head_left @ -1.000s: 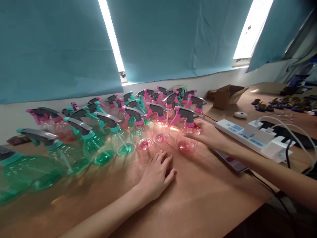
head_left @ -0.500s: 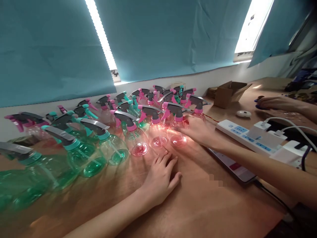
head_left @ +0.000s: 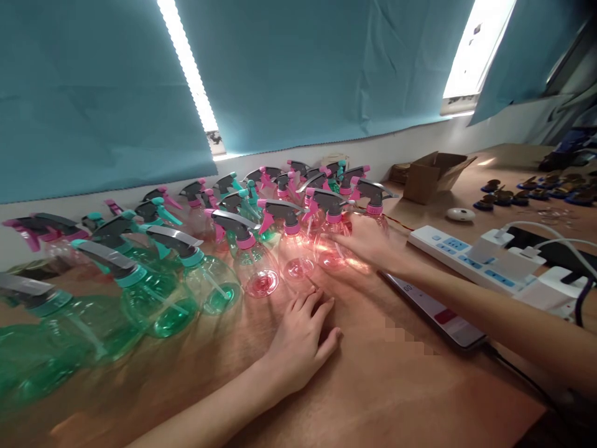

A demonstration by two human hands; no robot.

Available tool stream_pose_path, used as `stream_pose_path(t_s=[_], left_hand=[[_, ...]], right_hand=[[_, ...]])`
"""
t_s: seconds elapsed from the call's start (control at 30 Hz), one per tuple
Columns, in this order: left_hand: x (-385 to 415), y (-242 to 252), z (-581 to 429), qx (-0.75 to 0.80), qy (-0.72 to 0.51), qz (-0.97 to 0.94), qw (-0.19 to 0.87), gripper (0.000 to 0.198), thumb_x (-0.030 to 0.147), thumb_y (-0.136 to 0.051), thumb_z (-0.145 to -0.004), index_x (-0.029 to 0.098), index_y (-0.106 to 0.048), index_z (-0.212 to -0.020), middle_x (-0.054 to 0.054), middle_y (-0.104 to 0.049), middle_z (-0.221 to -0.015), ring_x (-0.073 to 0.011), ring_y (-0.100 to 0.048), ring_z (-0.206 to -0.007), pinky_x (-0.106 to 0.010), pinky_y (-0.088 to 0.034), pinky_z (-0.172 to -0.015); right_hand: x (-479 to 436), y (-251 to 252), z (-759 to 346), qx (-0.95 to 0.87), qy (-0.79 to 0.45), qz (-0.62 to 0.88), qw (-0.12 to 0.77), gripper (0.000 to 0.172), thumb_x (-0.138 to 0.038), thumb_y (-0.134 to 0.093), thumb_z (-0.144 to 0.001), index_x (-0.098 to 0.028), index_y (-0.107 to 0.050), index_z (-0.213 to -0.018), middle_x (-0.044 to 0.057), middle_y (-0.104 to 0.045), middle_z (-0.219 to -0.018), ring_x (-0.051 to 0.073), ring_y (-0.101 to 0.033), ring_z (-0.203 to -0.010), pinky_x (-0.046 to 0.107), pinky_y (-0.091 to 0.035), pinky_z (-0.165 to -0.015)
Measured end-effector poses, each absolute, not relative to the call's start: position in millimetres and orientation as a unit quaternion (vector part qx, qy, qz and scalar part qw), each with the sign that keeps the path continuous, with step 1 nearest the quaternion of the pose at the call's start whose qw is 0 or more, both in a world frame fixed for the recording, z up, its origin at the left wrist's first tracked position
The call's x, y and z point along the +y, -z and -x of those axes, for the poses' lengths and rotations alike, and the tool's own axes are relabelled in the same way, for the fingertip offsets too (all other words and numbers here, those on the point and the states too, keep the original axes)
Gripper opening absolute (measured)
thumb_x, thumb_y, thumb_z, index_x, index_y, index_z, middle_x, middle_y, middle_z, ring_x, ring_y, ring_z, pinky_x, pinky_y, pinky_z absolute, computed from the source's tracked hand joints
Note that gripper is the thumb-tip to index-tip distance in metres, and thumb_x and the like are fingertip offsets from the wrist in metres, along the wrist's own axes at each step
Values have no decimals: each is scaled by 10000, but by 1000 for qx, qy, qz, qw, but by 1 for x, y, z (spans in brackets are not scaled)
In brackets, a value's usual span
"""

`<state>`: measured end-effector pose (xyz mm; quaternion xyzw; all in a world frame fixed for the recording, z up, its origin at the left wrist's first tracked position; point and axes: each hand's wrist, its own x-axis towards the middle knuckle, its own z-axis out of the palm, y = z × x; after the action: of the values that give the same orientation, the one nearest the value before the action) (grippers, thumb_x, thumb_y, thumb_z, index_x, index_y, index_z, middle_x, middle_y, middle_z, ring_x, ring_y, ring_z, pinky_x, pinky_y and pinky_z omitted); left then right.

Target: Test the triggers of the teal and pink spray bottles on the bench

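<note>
Several pink and green spray bottles with grey triggers stand in rows on the wooden table (head_left: pixel 373 386). My right hand (head_left: pixel 370 241) reaches across and cups the side of the nearest pink spray bottle (head_left: pixel 332 246) at the right end of the front row. Its fingers curve round the bottle's body. My left hand (head_left: pixel 301 336) lies flat on the table with its fingers spread, holding nothing, just in front of another pink bottle (head_left: pixel 255 264). Green spray bottles (head_left: pixel 153 292) fill the left side.
A phone (head_left: pixel 438 311) lies under my right forearm, its cable running off right. Behind it are a white power strip (head_left: pixel 445 244) with chargers (head_left: pixel 497 249), a small white round object (head_left: pixel 460 214), an open cardboard box (head_left: pixel 436 174) and several dark small pieces (head_left: pixel 532 190). Teal blinds hang behind.
My right hand has slid the pink bottle left and back into the front row. Another person's hand at far right, seen half a second ago, is gone. My left hand has stayed put.
</note>
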<state>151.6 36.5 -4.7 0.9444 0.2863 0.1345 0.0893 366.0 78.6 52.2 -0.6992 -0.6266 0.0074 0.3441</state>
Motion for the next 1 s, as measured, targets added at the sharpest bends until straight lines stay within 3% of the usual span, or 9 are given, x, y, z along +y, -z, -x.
stream_pose_path(t_s=[0.33, 0.5, 0.6, 0.67, 0.73, 0.8, 0.93, 1.0], left_hand=[[38, 5, -152, 286, -125, -946, 84, 419, 332, -553, -920, 141, -540, -1293, -172, -518, -1366, -339, -429, -1300, -547, -354, -1057], [39, 6, -152, 281, -133, -947, 85, 416, 337, -534, -928, 162, -527, -1305, -161, -520, -1365, -333, -438, -1290, -544, -368, -1040], [40, 8, -151, 276, -138, -947, 87, 408, 334, -527, -931, 170, -524, -1305, -154, -514, -1371, -327, -435, -1293, -540, -362, -1044], [41, 9, -151, 276, -141, -947, 86, 403, 336, -524, -932, 171, -530, -1299, -153, -516, -1367, -328, -444, -1281, -539, -365, -1043], [42, 10, -151, 276, -144, -946, 86, 397, 342, -517, -934, 170, -536, -1292, -150, -523, -1357, -328, -458, -1262, -535, -377, -1036], [43, 11, -154, 277, -152, -945, 83, 391, 340, -514, -934, 163, -540, -1281, -147, -533, -1337, -323, -467, -1249, -525, -392, -1028], [45, 11, -167, 275, -147, -946, 83, 367, 319, -516, -936, 157, -540, -1265, -136, -540, -1320, -306, -461, -1261, -495, -401, -1037], [45, 10, -174, 271, -140, -949, 84, 354, 308, -515, -940, 159, -535, -1261, -132, -543, -1315, -298, -465, -1258, -489, -399, -1044]], right_hand=[[78, -52, -368, -634, -27, 691, 346, 476, -546, -642, -777, -120, -631, -990, 137, -705, -880, 289, -667, -801, 367, -483, -660], [52, -59, -381, -643, -29, 666, 376, 565, -501, -666, -783, -109, -600, -1185, 167, -681, -1149, 314, -639, -1040, 425, -498, -854], [27, -68, -403, -628, -93, 658, 405, 370, -481, -622, -823, -202, -684, -1058, 76, -742, -982, 235, -701, -803, 358, -547, -697], [16, -71, -422, -607, -49, 687, 397, 284, -488, -621, -818, -241, -720, -917, 50, -748, -876, 233, -690, -746, 368, -534, -684], [12, -69, -440, -573, -23, 730, 372, 284, -497, -599, -825, -241, -713, -869, 63, -742, -859, 256, -684, -769, 404, -523, -710], [17, -61, -453, -544, -45, 748, 376, 333, -511, -619, -796, -217, -686, -938, 95, -731, -974, 281, -681, -841, 420, -531, -723], [36, -44, -459, -565, -88, 732, 370, 588, -586, -697, -688, -191, -647, -1120, 155, -640, -1210, 355, -611, -1080, 517, -491, -888], [46, -40, -456, -586, -97, 713, 372, 476, -565, -724, -675, -235, -698, -1017, 102, -682, -1127, 341, -616, -1070, 504, -481, -914]])
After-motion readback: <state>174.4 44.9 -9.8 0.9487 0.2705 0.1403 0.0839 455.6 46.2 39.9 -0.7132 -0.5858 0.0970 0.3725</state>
